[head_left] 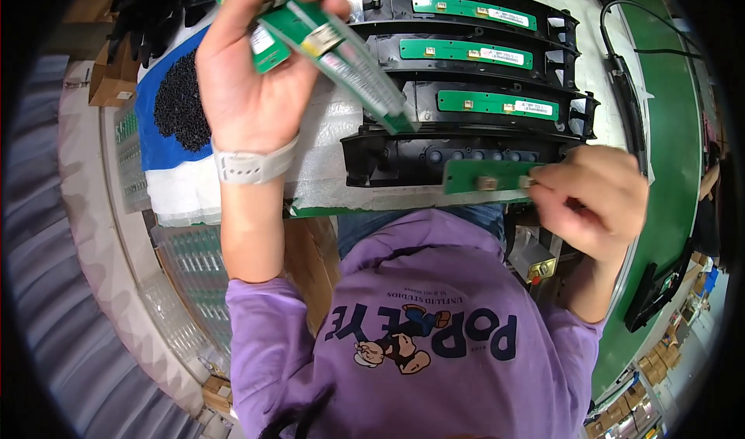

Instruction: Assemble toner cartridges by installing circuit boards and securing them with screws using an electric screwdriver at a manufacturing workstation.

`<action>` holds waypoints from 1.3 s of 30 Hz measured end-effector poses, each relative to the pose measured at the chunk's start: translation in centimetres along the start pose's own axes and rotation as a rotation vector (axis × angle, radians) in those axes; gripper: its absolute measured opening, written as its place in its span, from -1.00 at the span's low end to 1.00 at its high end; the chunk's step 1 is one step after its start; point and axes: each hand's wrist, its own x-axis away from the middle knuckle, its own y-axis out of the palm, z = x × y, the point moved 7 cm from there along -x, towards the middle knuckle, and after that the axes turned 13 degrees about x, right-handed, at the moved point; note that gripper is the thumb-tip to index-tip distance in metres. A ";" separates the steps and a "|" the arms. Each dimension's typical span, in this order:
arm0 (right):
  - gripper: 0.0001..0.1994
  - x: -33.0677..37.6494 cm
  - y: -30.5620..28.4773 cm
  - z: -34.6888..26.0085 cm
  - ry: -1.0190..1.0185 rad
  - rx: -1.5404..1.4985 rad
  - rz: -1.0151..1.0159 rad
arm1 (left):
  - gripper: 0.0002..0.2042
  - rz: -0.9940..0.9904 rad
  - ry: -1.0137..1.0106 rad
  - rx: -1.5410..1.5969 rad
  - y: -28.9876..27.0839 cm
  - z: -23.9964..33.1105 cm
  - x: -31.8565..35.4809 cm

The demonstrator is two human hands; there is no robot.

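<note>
My left hand [264,67] is raised at the upper left, closed round several narrow green circuit boards [341,59] that fan out and blur a little. At the right, my right hand [594,195] pinches one end of a single green circuit board [485,177] with small white connectors. That board hovers just in front of the nearest long black plastic housing [365,160], whose row of round spots shows behind it. Beyond it lie three more curved black housings, each with a green board inside, such as the board [497,104] in the closest of them.
A heap of small black screws or pellets [180,101] sits on a blue sheet at the left. Black gloves [151,12] lie at the far left. A black tool with a cable [627,90] rests right of the housings. Trays of boards [198,264] stand below the table at the left.
</note>
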 end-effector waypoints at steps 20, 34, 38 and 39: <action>-0.82 2.5 5.3 1.1 0.032 0.281 -0.156 | -0.74 0.513 0.095 -1.328 0.5 2.6 7.1; -0.88 2.6 5.2 0.8 0.245 0.233 -0.151 | -0.47 0.342 0.482 -2.325 -0.5 2.0 4.2; -0.89 2.7 5.1 0.8 0.274 0.217 -0.130 | -0.48 0.318 0.584 -2.290 1.4 1.7 5.1; -0.89 2.6 5.1 0.6 0.256 0.209 -0.122 | -0.56 0.300 0.676 -2.335 2.3 2.0 5.5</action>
